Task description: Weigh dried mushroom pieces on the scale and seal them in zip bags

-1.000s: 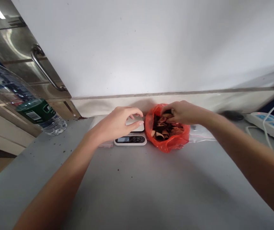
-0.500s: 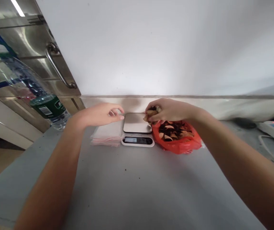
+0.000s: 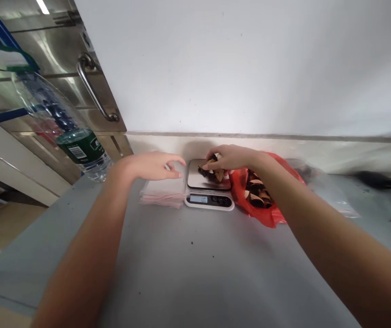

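A small digital kitchen scale (image 3: 209, 200) with a steel platform stands at the back of the grey table (image 3: 195, 264). My right hand (image 3: 227, 158) hovers over its platform, fingers pinched on dried brown slices (image 3: 215, 173), some of which lie on the platform. An open red plastic bag (image 3: 261, 207) holding more slices sits just right of the scale. My left hand (image 3: 154, 165) rests, fingers loosely curled, over a stack of clear zip bags (image 3: 163, 195) left of the scale; I see nothing gripped in it.
A clear water bottle (image 3: 72, 136) with a green label stands at the left by a steel cabinet with a bar handle (image 3: 96, 93). A clear plastic bag (image 3: 321, 187) lies right of the red bag. A white wall rises behind.
My right hand lifted slices out of the red bag and carried them left over the scale platform. My left hand shifted left from the scale to the zip bags. The camera turned right.
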The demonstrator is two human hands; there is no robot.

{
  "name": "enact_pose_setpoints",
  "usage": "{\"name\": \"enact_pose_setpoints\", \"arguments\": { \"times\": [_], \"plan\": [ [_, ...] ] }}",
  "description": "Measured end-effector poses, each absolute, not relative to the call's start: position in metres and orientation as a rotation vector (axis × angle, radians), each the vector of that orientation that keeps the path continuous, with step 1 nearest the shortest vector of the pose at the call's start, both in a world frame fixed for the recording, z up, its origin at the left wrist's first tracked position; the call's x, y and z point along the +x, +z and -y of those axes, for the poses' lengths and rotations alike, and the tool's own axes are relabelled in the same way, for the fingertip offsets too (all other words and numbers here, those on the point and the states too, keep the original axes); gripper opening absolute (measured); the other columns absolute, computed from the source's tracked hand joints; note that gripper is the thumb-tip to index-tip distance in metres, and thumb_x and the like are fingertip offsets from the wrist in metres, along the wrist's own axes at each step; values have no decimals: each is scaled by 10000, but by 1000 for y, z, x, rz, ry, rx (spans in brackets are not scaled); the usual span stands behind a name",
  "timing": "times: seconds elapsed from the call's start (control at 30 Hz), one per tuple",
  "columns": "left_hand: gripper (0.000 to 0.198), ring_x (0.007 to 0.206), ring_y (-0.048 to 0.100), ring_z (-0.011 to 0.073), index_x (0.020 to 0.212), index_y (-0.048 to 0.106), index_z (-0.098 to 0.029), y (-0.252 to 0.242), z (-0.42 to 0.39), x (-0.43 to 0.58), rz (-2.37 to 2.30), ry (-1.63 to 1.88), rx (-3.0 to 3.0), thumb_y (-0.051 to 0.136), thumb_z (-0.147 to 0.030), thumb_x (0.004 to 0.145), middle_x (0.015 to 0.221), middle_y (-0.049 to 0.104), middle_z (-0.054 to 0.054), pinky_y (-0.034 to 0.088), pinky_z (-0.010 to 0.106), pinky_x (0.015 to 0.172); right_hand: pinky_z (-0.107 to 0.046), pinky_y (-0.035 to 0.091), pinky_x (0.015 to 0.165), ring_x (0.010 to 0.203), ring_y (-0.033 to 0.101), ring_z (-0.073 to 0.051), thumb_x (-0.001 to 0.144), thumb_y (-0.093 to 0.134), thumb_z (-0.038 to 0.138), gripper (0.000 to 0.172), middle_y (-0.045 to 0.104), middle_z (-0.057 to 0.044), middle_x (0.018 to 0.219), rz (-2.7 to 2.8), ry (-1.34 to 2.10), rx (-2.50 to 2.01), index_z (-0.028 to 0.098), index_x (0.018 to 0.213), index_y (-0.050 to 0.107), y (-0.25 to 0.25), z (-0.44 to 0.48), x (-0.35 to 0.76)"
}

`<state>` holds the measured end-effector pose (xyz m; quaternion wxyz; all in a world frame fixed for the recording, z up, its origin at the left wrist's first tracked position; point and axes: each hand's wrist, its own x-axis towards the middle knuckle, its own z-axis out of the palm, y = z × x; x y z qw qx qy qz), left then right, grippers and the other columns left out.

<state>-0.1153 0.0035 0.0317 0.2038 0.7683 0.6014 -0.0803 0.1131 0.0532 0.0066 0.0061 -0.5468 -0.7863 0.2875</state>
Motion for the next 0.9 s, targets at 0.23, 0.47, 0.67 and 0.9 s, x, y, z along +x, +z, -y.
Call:
{"name": "enact_pose_setpoints", "arguments": {
  "times": [0.23,0.47,0.67,0.9],
  "plan": [
    [643,1183,686,329,1485,586,-380,29,-5,-114,-1672,-237,2180,536,-480,852,1453,686,43,535,349,877,-338,529,777,918,721,-240,997,577,477,281,785,-83,1134,2442,786,-1543,246,1106,694,-3,-49,119],
    [678,1227,673,323,1537,524,-375,28,-5,-113,-1676,-286,2182,484,-542,881,1498,653,45,530,352,916,-315,494,830,978,684,-223,1048,512,422,321,757,-96,1195,2341,727,-1520,202,1221,668,-6,-49,120],
    [587,1191,693,291,1402,639,-341,29,-7,-118,-1619,-252,2213,494,-545,870,1444,691,52,538,304,868,-314,467,792,818,653,-193,1029,519,303,189,737,-57,902,2136,635,-1547,195,950,653,6,-39,127],
    [519,1059,746,291,1175,724,-313,24,-14,-136,-1572,-326,2085,644,-456,683,1209,803,57,576,294,757,-298,416,657,661,564,-165,962,605,302,206,634,-6,726,2136,751,-1673,230,774,558,19,-21,141]
  ]
}}
